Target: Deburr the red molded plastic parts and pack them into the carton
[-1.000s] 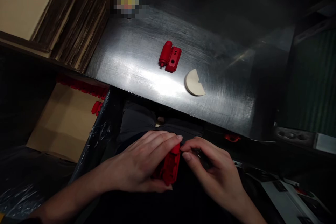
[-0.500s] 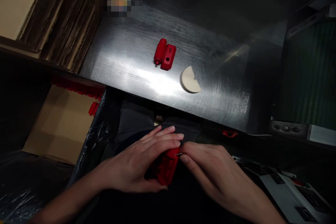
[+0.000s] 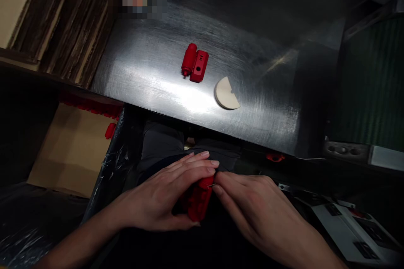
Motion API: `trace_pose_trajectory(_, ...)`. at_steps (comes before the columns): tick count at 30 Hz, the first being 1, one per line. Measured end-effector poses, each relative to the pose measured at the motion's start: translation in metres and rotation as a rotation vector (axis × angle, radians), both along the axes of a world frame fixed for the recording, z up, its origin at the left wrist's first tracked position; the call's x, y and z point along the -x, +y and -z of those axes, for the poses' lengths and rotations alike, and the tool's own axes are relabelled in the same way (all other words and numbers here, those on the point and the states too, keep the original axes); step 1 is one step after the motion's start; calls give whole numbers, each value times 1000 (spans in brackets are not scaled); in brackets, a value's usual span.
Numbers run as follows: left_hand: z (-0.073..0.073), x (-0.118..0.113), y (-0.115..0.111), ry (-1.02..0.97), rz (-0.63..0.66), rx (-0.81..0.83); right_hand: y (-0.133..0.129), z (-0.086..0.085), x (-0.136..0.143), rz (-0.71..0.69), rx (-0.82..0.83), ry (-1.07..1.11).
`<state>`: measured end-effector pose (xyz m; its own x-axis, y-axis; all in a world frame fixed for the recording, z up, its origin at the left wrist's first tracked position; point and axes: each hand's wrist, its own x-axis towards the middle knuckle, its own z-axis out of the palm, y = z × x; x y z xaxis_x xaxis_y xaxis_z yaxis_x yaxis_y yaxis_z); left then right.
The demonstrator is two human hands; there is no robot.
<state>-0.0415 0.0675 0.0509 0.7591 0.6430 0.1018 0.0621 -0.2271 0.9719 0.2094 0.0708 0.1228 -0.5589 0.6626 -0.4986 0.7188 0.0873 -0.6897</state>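
My left hand (image 3: pixel 164 191) is wrapped around a red plastic part (image 3: pixel 199 201), holding it over my lap; the fingers cover much of its top. My right hand (image 3: pixel 249 201) pinches a thin metal blade (image 3: pixel 211 185) between thumb and forefinger. Only the blade's narrow tip shows, right at the upper edge of the red part; the rest is hidden in the fingers. Beyond my hands, on the metal table, lies a red two-piece plastic part (image 3: pixel 195 63). Beside it rests a pale half-disc (image 3: pixel 226 93) with a small notch in its straight edge.
The metal table (image 3: pixel 151 88) ends just past my lap. Stacked cardboard (image 3: pixel 67 21) stands at the upper left. Below it, a plastic-lined box holds a cardboard sheet (image 3: pixel 67 151) and several red parts (image 3: pixel 90 107). A grey-white device (image 3: pixel 350 229) sits at the lower right.
The view has shifted slightly, moving the table things a little left and up. Both hands keep their grip, and the blade stays at the red part's edge.
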Motion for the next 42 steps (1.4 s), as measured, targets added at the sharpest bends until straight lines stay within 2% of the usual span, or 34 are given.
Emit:
trace_pose_trajectory(12,-2,0,4,19,34,4,9,-4,-1,-35,97,0)
trace_pose_trajectory(21,-2,-1,6,19,45,-10,19,-2,-12,-1,195,140)
trace_pose_trajectory(26,-5,-1,8,41,40,-27,18,4,-18,198,176,205)
trace_pose_trajectory(31,-7,-1,7,72,1,-34,12,0,-17,203,139,185)
trace_pose_trajectory(36,-6,-3,2,139,-52,-93,0,9,-4,328,52,226)
trace_pose_trajectory(42,-4,-3,-3,208,-64,-214,-6,20,15,461,54,227)
